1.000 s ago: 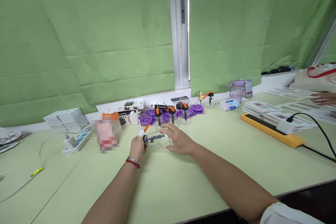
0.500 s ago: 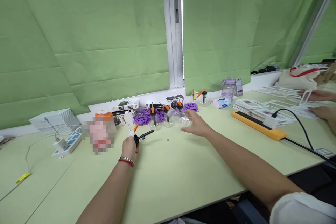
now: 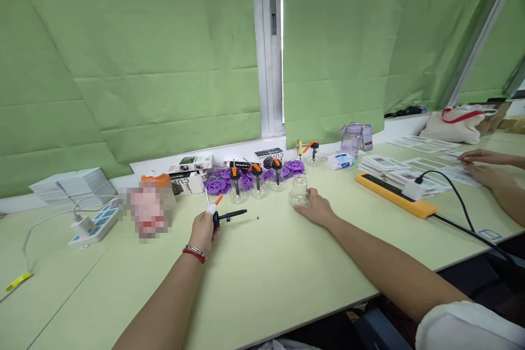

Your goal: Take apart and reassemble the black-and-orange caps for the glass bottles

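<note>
My left hand [image 3: 204,231] is closed round a black pump head [image 3: 229,215], whose dark stem points right. An orange tip and a white piece stick up by the same hand; I cannot tell whether they belong to it. My right hand [image 3: 318,209] grips a small clear glass jar [image 3: 299,191], upright on the table with its mouth uncovered. Behind my hands stand several similar glass jars [image 3: 259,188] fitted with black and orange tops. Purple slotted plastic pieces [image 3: 217,186] lie around them.
Boxes [image 3: 191,181] stand along the wall, beside a blurred pink item [image 3: 146,209]. A white power strip [image 3: 95,224] sits left. At right are a yellow power strip [image 3: 394,194] with a black cable, papers [image 3: 383,164], and another person's hands [image 3: 478,161]. A purple bottle [image 3: 350,141] stands behind.
The glass jar in my right hand has turned from tilted to upright and come down onto the table, clear of the other jars. My left hand keeps hold of the pump head.
</note>
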Demonstrator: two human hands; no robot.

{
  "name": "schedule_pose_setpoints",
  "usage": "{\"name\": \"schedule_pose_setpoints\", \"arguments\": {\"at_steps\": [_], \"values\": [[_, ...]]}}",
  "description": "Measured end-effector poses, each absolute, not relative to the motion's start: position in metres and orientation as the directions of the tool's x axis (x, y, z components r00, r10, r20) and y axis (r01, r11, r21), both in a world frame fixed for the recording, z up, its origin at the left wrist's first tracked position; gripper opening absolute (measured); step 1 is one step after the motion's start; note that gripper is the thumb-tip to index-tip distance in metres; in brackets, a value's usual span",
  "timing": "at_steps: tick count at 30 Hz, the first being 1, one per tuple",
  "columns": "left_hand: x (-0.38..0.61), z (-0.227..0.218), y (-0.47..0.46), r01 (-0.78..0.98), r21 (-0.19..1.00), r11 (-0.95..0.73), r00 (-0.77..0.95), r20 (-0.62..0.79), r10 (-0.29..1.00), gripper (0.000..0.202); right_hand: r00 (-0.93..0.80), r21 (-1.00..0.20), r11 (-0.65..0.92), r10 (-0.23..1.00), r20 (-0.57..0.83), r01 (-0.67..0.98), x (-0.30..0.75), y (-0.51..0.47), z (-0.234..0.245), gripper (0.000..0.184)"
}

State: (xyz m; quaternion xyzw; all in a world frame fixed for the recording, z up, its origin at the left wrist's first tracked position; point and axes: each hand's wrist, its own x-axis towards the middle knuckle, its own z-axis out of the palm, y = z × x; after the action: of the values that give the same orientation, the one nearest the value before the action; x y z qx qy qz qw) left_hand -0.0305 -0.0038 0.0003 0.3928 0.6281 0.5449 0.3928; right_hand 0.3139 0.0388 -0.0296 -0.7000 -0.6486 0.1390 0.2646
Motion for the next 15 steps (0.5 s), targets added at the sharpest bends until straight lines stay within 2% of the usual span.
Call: {"name": "schedule_pose_setpoints", "arguments": {"at_steps": [4,10,15], "values": [[-0.030,0.000,-0.004,0.094,0.992,0.083,-0.352,-0.045,0.935,0.031,0.168,-0.518,-0.068,0.975,0.147,0.853,0.315,0.041,-0.029,0.076],[-0.031,0.000,-0.004,0.108,0.990,0.090,-0.330,-0.049,0.943,0.032,0.348,-0.448,-0.251,0.925,0.149,0.858,0.330,0.045,-0.029,0.072],[-0.030,-0.001,-0.004,0.102,0.992,0.070,-0.324,-0.033,0.945,0.030,0.504,-0.464,-0.388,0.849,0.155,0.796,0.341,0.045,-0.032,0.073]]}}
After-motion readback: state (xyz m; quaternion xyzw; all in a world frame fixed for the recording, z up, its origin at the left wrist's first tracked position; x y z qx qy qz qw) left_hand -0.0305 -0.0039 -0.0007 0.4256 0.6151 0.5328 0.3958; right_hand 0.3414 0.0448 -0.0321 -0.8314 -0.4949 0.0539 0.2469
